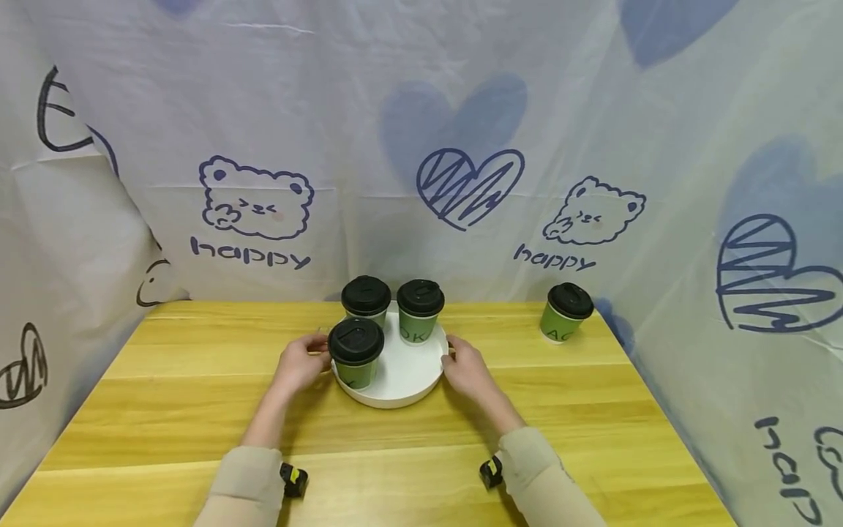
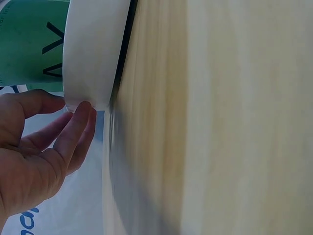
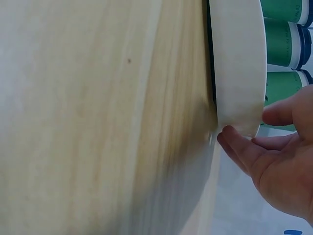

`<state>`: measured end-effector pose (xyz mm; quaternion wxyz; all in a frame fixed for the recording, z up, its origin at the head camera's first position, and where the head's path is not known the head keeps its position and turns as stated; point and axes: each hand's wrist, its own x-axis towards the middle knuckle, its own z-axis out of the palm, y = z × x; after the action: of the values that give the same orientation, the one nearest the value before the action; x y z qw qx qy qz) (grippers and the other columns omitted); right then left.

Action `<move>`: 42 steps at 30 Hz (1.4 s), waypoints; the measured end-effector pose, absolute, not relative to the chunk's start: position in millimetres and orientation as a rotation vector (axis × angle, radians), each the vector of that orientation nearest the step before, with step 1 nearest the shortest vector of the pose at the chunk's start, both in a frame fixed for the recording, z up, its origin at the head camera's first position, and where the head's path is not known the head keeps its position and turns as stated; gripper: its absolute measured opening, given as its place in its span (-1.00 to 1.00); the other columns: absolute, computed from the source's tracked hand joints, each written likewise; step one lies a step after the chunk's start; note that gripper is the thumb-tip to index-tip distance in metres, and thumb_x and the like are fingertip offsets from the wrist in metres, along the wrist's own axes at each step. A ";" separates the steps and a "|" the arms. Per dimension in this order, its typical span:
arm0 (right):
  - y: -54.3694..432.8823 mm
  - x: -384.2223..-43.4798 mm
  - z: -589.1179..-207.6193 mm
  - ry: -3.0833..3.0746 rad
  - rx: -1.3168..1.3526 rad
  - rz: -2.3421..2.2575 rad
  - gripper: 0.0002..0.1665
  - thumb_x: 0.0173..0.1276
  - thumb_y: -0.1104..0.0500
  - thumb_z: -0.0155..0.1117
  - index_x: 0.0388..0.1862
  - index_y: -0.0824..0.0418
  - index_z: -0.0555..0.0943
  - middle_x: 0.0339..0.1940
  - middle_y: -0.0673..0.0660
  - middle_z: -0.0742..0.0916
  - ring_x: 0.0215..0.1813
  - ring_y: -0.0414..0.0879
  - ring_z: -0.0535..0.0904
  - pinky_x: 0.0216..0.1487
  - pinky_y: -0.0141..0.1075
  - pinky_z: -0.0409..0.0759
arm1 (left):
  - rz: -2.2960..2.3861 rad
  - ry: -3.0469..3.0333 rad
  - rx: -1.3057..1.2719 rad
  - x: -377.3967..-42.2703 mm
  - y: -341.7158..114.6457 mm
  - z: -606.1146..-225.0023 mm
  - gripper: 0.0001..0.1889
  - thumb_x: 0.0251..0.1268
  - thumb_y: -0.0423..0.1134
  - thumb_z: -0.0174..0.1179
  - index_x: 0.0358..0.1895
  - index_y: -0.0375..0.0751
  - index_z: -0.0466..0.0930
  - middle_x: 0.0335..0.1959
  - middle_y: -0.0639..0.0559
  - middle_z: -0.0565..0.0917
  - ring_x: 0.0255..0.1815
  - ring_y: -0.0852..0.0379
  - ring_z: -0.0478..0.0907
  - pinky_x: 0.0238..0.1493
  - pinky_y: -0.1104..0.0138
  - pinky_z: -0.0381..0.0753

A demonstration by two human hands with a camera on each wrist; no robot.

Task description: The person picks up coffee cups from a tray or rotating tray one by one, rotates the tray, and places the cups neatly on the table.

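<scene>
A round white tray [image 1: 402,373] with a raised rim is on the wooden table, carrying three green paper cups with black lids. One cup [image 1: 356,359] stands at the front left of the tray, another [image 1: 366,298] behind it, and the third [image 1: 419,315] at the back right. My left hand [image 1: 303,364] grips the tray's left side, thumb at the rim and fingers against the outer wall. On the opposite side my right hand [image 1: 467,366] holds the rim the same way, as the right wrist view shows with its thumb [image 3: 279,112] over the edge.
A fourth-looking match, one more lidded green cup [image 1: 565,315], stands apart near the table's back right corner. The table [image 1: 395,468] has striped wood grain. White printed cloth [image 1: 369,110] hangs behind it and along both sides.
</scene>
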<state>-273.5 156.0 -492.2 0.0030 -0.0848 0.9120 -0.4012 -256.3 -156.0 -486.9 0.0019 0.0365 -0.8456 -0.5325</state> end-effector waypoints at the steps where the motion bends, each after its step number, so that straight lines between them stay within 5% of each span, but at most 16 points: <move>1: 156.0 -272.9 -491.7 2.857 -0.249 -1.273 -0.44 0.51 0.34 0.03 0.44 0.54 0.39 0.37 0.45 0.58 0.29 0.28 0.61 0.28 0.05 0.63 | -1.688 -2.644 0.113 -256.8 -156.1 -487.3 -0.59 0.36 -0.42 0.14 0.23 -0.54 0.56 0.05 -0.39 0.68 -0.07 -0.09 0.72 -0.13 0.35 0.70; 27: 154.1 -287.2 -494.7 2.895 -0.182 -1.337 -0.37 0.48 0.34 0.06 0.49 0.50 0.35 0.39 0.38 0.58 0.27 0.23 0.61 0.28 0.03 0.63 | -1.606 -2.700 0.072 -280.9 -165.6 -486.8 -0.64 0.37 -0.45 0.08 0.16 -0.55 0.61 0.13 -0.48 0.65 -0.03 -0.22 0.72 -0.03 0.17 0.78; 36: 154.3 -284.7 -496.5 2.838 -0.190 -1.353 -0.42 0.50 0.34 0.02 0.46 0.52 0.39 0.38 0.44 0.58 0.24 0.28 0.65 0.23 0.03 0.67 | -1.647 -2.651 0.084 -282.8 -165.3 -488.6 -0.70 0.39 -0.49 0.12 0.10 -0.57 0.62 0.06 -0.48 0.67 -0.20 -0.06 0.73 -0.15 0.25 0.80; 42: 153.5 -283.4 -497.1 2.830 -0.196 -1.370 -0.42 0.52 0.33 0.01 0.47 0.51 0.38 0.38 0.44 0.58 0.25 0.29 0.64 0.24 0.04 0.66 | -1.957 -2.571 0.107 -276.7 -167.9 -488.1 -0.64 0.51 -0.49 0.01 0.26 -0.63 0.48 0.19 -0.53 0.56 -0.08 -0.02 0.69 0.05 0.15 0.77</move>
<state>-283.4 153.5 -497.1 -0.0044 -0.0624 0.8983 -0.4349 -276.7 -167.9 -488.1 -0.0457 0.0332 -0.7945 -0.6046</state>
